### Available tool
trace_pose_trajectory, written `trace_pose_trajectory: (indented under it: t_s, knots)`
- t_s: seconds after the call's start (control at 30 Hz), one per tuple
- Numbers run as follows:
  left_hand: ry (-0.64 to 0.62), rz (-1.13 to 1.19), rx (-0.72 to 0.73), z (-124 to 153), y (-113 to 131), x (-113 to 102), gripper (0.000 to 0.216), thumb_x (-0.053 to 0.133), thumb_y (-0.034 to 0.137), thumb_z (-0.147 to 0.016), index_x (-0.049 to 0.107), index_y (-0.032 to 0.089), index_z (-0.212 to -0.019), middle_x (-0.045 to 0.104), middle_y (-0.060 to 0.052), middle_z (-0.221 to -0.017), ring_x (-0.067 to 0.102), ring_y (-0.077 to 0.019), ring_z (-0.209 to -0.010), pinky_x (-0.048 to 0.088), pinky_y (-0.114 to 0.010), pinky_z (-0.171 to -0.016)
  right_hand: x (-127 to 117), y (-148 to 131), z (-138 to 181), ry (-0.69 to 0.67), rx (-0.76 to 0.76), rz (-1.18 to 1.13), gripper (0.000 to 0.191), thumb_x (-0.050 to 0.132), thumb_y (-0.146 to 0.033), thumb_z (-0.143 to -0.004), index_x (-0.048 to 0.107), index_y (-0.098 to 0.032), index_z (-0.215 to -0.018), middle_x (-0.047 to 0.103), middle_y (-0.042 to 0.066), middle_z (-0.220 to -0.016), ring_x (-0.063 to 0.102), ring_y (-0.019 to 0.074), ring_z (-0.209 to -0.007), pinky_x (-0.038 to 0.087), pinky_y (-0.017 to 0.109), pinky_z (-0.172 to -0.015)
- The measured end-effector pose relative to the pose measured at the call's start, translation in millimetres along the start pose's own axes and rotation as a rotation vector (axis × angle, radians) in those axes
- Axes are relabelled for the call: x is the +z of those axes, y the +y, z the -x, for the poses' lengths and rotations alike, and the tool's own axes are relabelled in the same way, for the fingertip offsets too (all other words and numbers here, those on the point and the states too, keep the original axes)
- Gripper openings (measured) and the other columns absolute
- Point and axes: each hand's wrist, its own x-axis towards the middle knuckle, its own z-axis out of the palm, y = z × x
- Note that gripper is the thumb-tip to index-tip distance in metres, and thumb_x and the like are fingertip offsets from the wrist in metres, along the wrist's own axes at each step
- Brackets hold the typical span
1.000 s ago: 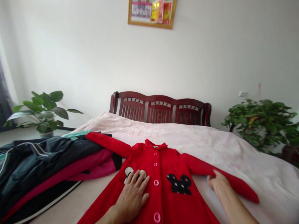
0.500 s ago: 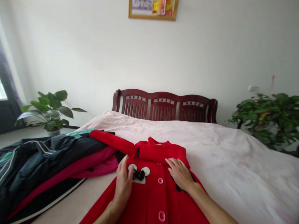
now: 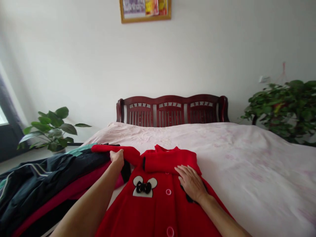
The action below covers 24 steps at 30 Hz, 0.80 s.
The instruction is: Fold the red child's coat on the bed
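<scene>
A red coat (image 3: 158,210) with round buttons and a white-and-black bow patch lies front up on the bed. Its right-hand sleeve (image 3: 170,161) is folded across the chest below the collar. The other sleeve (image 3: 103,148) stretches out to the left over the clothes pile. My left hand (image 3: 117,157) is closed on the lower edge of that outstretched sleeve; part of the fingers is hidden. My right hand (image 3: 191,182) lies flat on the coat, fingers stretched, at the fold of the folded sleeve.
A pile of dark, teal and magenta clothes (image 3: 56,177) lies at the left of the bed. The pale bedsheet (image 3: 247,164) spreads to the right. Behind stands a dark red wooden headboard (image 3: 170,112). Potted plants (image 3: 53,128) flank the bed, and a framed picture (image 3: 145,20) hangs above.
My left hand has moved from the coat's chest up and left to the outstretched sleeve and taken hold of it. My right hand stays on the coat. The view has shifted slightly.
</scene>
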Motion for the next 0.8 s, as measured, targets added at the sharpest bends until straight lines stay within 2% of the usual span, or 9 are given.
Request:
trace_pose_trajectory:
  t_s: [0.07, 0.13, 0.27, 0.33, 0.4, 0.47, 0.6, 0.67, 0.8]
  knots:
    - [0.064, -0.135, 0.064, 0, 14, 4, 0.041, 0.045, 0.03, -0.099, 0.048, 0.015, -0.138, 0.057, -0.014, -0.129, 0.06, -0.03, -0.113, 0.051, -0.047, -0.093, -1, -1, 0, 0.018, 0.003, -0.01, 0.045, 0.045, -0.017, -0.092, 0.06, -0.02, -0.134, 0.063, 0.007, -0.136, 0.055, 0.024, -0.127, 0.036, 0.047, -0.116]
    - [0.048, -0.258, 0.212, 12, 25, 17, 0.048, 0.039, 0.021, -0.097, 0.041, 0.018, -0.145, 0.051, -0.016, -0.136, 0.056, -0.0308, -0.119, 0.046, -0.045, -0.098, -2, -1, 1, 0.058, 0.005, -0.017, 0.043, 0.045, -0.015, -0.091, 0.063, -0.019, -0.13, 0.065, 0.007, -0.132, 0.057, 0.0237, -0.123, 0.036, 0.045, -0.114]
    - [-0.214, -0.461, 0.582, 60, 29, 62, 0.057, 0.047, 0.017, -0.09, 0.049, 0.038, -0.143, 0.048, -0.004, -0.144, 0.055, -0.0255, -0.118, 0.042, -0.038, -0.102, -3, -5, 4, 0.209, -0.061, -0.015, 0.036, 0.045, -0.007, -0.088, 0.071, -0.02, -0.109, 0.072, 0.007, -0.109, 0.062, 0.0217, -0.103, 0.046, 0.038, -0.098]
    - [-0.311, -0.547, 0.684, 84, 23, 83, 0.056, 0.057, 0.025, -0.087, 0.051, 0.037, -0.142, 0.052, -0.006, -0.141, 0.052, -0.0305, -0.121, 0.04, -0.045, -0.105, -4, -8, 6, 0.281, -0.169, 0.002, 0.029, 0.047, -0.008, -0.089, 0.072, -0.021, -0.096, 0.072, 0.005, -0.094, 0.061, 0.0202, -0.088, 0.047, 0.035, -0.085]
    - [-0.344, -0.612, 0.728, 98, 18, 96, 0.059, 0.058, 0.036, -0.088, 0.048, 0.029, -0.146, 0.053, -0.013, -0.14, 0.049, -0.0374, -0.123, 0.037, -0.055, -0.105, -6, -13, 8, 0.332, -0.284, 0.027, 0.025, 0.049, -0.012, -0.091, 0.071, -0.022, -0.094, 0.071, 0.004, -0.091, 0.059, 0.0193, -0.086, 0.046, 0.034, -0.084]
    - [-0.354, -0.653, 0.752, 100, 14, 98, 0.062, 0.053, 0.043, -0.092, 0.044, 0.025, -0.15, 0.052, -0.016, -0.141, 0.047, -0.0398, -0.123, 0.036, -0.059, -0.104, -8, -16, 8, 0.362, -0.309, 0.063, 0.03, 0.047, -0.013, -0.093, 0.07, -0.022, -0.11, 0.071, 0.005, -0.108, 0.059, 0.0205, -0.104, 0.043, 0.036, -0.097]
    - [-0.37, -0.694, 0.794, 82, 1, 88, 0.061, 0.054, 0.05, -0.092, 0.043, 0.033, -0.15, 0.046, -0.011, -0.15, 0.041, -0.0374, -0.134, 0.03, -0.055, -0.111, -3, -12, 6, 0.308, -0.023, 0.206, 0.052, 0.049, -0.023, -0.093, 0.049, -0.022, -0.145, 0.049, 0.01, -0.15, 0.037, 0.0297, -0.14, 0.027, 0.051, -0.116]
    - [-0.373, -0.706, 0.766, 74, -10, 86, 0.061, 0.054, 0.049, -0.092, 0.04, 0.036, -0.151, 0.038, -0.009, -0.158, 0.031, -0.0379, -0.143, 0.023, -0.059, -0.114, 5, -7, 6, 0.211, 0.104, 0.253, 0.055, 0.048, -0.03, -0.094, 0.045, -0.024, -0.148, 0.045, 0.01, -0.153, 0.034, 0.0321, -0.143, 0.024, 0.057, -0.116]
    - [-0.396, -0.678, 0.667, 73, -28, 88, 0.062, 0.05, 0.045, -0.095, 0.032, 0.037, -0.154, 0.029, -0.007, -0.163, 0.021, -0.0356, -0.15, 0.02, -0.066, -0.114, 15, -1, 4, 0.02, 0.178, 0.281, 0.059, 0.044, -0.037, -0.096, 0.038, -0.024, -0.153, 0.037, 0.009, -0.159, 0.029, 0.0296, -0.147, 0.018, 0.055, -0.119]
